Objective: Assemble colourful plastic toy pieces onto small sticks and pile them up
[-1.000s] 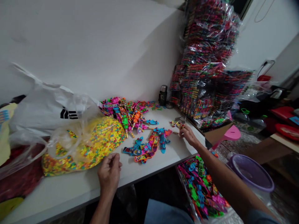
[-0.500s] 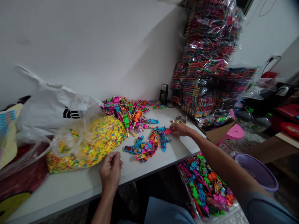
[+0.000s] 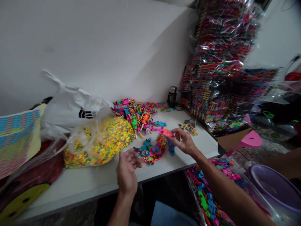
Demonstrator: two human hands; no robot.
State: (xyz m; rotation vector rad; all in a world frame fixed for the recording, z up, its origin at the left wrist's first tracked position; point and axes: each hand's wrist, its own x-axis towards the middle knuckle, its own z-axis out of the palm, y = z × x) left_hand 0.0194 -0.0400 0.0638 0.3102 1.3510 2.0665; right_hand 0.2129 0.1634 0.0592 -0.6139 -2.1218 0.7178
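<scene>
My right hand [image 3: 184, 141] pinches an orange and pink plastic toy [image 3: 167, 133] just above the white table. Its exact shape is blurred. Below it lies a loose cluster of small toy skateboards [image 3: 150, 158] with printed boards, in blue, orange and pink. A blue one [image 3: 171, 148] is partly behind my right fingers. My left hand [image 3: 128, 171] hovers near the table's front edge, left of the cluster, palm turned inward and fingers apart, with nothing in it. Farther back is a bigger heap of similar colourful toys [image 3: 131, 110].
At left, a clear bag of small yellow, green and red pieces [image 3: 105, 144] leans by a white bag [image 3: 68, 106]. Tall plastic-wrapped stacks [image 3: 216, 62] stand at right, beside a dark flask [image 3: 172, 96]. Below the edge are a bag of toys [image 3: 207, 194] and a purple-rimmed tub [image 3: 270, 185].
My right hand has lifted off the table with the orange and pink toy and moved toward the cluster. The left hand has opened its fingers. The view has swung left.
</scene>
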